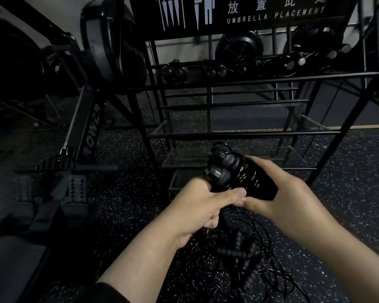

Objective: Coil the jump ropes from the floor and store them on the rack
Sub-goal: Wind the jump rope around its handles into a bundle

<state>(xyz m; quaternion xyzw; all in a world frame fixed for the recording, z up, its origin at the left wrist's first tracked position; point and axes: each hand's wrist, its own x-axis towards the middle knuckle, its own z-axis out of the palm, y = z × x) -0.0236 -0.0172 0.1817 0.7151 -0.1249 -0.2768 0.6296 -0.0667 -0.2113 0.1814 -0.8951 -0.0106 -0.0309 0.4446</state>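
A black jump rope (pixel 230 171), its cord wound round its two ribbed handles, is held between both hands in front of the rack. My left hand (pixel 197 206) grips the near end of the bundle, thumb on top. My right hand (pixel 278 193) wraps its fingers round the far side. Below my hands a tangle of loose black jump ropes (pixel 243 261) lies on the speckled floor. The black metal rack (pixel 249 75) stands ahead, with several coiled ropes (pixel 214 69) lined up on its top shelf.
A sign reading "UMBRELLA PLACEMENT" (pixel 274 15) tops the rack. A rowing machine (pixel 90 132) stands at the left with its foot plates (pixel 74 189) near the floor. Weight plates (pixel 112 44) lean behind it. The rack's lower mesh shelves (pixel 228 158) lie just beyond my hands.
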